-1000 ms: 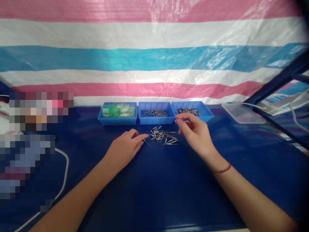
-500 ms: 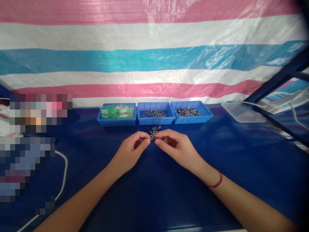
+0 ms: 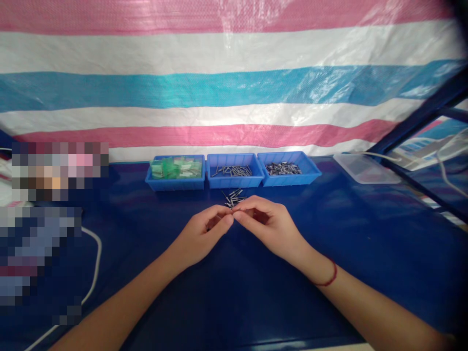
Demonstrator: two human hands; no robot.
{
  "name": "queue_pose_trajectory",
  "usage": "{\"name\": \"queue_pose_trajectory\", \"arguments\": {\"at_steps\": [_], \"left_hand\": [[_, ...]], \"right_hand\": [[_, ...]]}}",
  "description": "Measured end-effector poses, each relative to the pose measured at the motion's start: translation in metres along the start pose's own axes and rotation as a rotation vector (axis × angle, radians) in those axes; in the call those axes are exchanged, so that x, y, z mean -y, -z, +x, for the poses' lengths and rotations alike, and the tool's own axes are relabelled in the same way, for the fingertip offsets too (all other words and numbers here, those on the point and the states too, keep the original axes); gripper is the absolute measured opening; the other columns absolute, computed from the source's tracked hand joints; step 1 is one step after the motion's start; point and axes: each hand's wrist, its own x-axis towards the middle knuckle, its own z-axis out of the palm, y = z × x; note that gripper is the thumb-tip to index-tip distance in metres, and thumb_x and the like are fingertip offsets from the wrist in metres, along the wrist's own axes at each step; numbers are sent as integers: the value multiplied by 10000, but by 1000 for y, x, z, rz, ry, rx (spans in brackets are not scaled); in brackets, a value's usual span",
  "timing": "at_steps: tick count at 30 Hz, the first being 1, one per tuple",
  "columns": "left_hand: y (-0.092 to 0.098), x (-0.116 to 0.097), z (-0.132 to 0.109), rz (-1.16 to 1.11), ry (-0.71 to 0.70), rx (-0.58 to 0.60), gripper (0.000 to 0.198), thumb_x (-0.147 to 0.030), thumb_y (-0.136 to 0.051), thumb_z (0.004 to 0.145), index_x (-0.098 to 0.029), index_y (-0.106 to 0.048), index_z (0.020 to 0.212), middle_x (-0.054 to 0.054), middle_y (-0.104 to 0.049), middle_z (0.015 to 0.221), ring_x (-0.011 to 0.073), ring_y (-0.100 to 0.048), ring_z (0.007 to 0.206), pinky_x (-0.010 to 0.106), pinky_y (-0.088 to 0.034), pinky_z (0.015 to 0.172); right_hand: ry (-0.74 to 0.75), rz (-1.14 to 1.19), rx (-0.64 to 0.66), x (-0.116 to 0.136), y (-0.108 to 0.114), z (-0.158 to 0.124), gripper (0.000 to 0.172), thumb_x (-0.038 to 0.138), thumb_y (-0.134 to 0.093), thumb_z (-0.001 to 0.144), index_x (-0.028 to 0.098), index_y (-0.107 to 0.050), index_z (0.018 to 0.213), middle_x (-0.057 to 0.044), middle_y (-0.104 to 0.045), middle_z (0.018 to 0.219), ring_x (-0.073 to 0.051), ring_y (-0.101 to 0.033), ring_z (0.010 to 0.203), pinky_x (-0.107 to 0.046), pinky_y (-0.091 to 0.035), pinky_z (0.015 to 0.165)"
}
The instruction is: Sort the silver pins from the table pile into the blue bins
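My left hand (image 3: 209,228) and my right hand (image 3: 268,223) meet at the fingertips over the dark blue table. Thumb and forefinger are pinched together on each. Whatever is between the fingertips is too small and too covered to make out. Just beyond them lies a small pile of slim metal pins (image 3: 233,197), partly hidden by my fingers. A red cord bracelet (image 3: 332,275) circles my right wrist.
Behind the pile, three blue bins stand in a row: the left bin (image 3: 175,184) with green plastic packets (image 3: 177,168), the middle bin (image 3: 236,182) with thin metal pins (image 3: 236,170), the right bin (image 3: 310,176) with short metal pieces (image 3: 283,168). A clear plastic lid (image 3: 365,168) lies right; a white cable (image 3: 98,258) runs left.
My left hand has shifted slightly right and toward me, so the fingertips of both hands now touch. More of the pin pile shows beyond them.
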Motion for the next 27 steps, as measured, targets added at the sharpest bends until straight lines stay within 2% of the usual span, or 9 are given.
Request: {"name": "queue_pose_trajectory", "arguments": {"at_steps": [4, 12, 18, 21, 24, 27], "left_hand": [[-1, 2, 0, 32, -4, -14, 272, -377, -527, 908, -165, -617, 1052, 32, -639, 910, 135, -564, 754, 251, -446, 692], [-1, 5, 2, 12, -70, -216, 169, -306, -630, 827, -176, -615, 932, 34, -625, 951, 138, -584, 791, 241, -462, 699], [-2, 1, 0, 27, -83, -250, 148, -303, -637, 812, -178, -617, 890, 30, -625, 925, 139, -592, 780, 240, -476, 697], [-2, -1, -1, 13, -73, -259, 164, -303, -628, 818, -183, -619, 929, 22, -619, 913, 127, -588, 751, 229, -474, 676], [-2, -3, -1, -37, -29, -275, 259, -328, -612, 830, -192, -600, 1049, 11, -602, 892, 112, -567, 700, 218, -458, 629], [-2, -3, -1, -37, -1, -274, 295, -366, -577, 861, -196, -592, 1101, 11, -593, 896, 109, -550, 696, 219, -444, 625]], "right_hand": [[21, -15, 2, 1, 0, -1, 108, 269, -638, 837, 177, -689, 863, -75, -689, 874, -179, -638, 777, -301, -491, 655], [17, -81, 3, -1, 1, -1, 109, 253, -616, 849, 193, -684, 909, -59, -680, 863, -158, -615, 721, -281, -477, 611], [68, -185, 32, -5, 0, 0, 119, 250, -590, 863, 206, -688, 913, -44, -676, 839, -138, -583, 663, -263, -439, 568], [52, -166, 55, -2, -2, 0, 136, 268, -579, 870, 193, -693, 871, -42, -662, 795, -136, -571, 652, -262, -431, 567], [-67, -32, -18, -3, 1, 4, 188, 331, -589, 860, 171, -684, 834, -15, -615, 675, -119, -538, 572, -252, -427, 535], [-176, 97, -223, -11, 16, 16, 250, 393, -604, 833, 157, -684, 850, 24, -541, 576, -93, -472, 479, -227, -378, 454]]}}
